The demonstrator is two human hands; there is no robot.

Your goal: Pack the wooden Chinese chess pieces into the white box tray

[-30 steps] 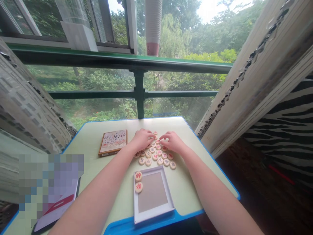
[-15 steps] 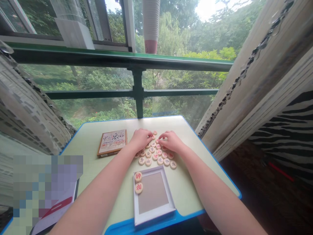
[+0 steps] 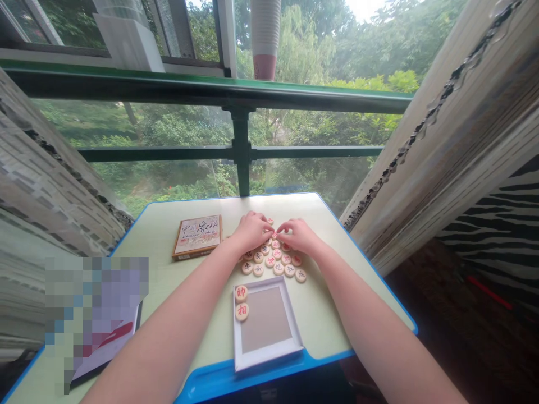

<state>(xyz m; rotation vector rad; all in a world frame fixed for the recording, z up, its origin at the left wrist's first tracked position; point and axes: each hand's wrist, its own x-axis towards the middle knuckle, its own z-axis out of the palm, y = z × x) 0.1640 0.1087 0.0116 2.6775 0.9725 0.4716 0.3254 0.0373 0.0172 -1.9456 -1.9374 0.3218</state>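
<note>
Several round chess pieces (image 3: 271,261) with red or dark characters lie face up in a cluster on the pale table. Over the back left of the cluster is my left hand (image 3: 254,231), its fingertips brought together at a piece near the middle. My right hand (image 3: 298,234) meets it from the other side, thumb and finger at the same small red-marked piece (image 3: 274,236). Whether either hand grips it is too small to tell. Nearer me, an open white box tray (image 3: 269,359) holds two red-marked pieces (image 3: 241,311) in its upper left corner.
A Chinese chess box lid (image 3: 197,237) lies left of the pieces. A flat purple and white item (image 3: 105,342), partly blurred out, rests at the table's left edge. Beyond the table (image 3: 328,314) stand a green railing (image 3: 189,87) and windows, with curtains (image 3: 404,140) at both sides.
My two hands have come closer together over the pieces, the right one moving inward. The view has shifted slightly. Both pieces in the tray have stayed in place.
</note>
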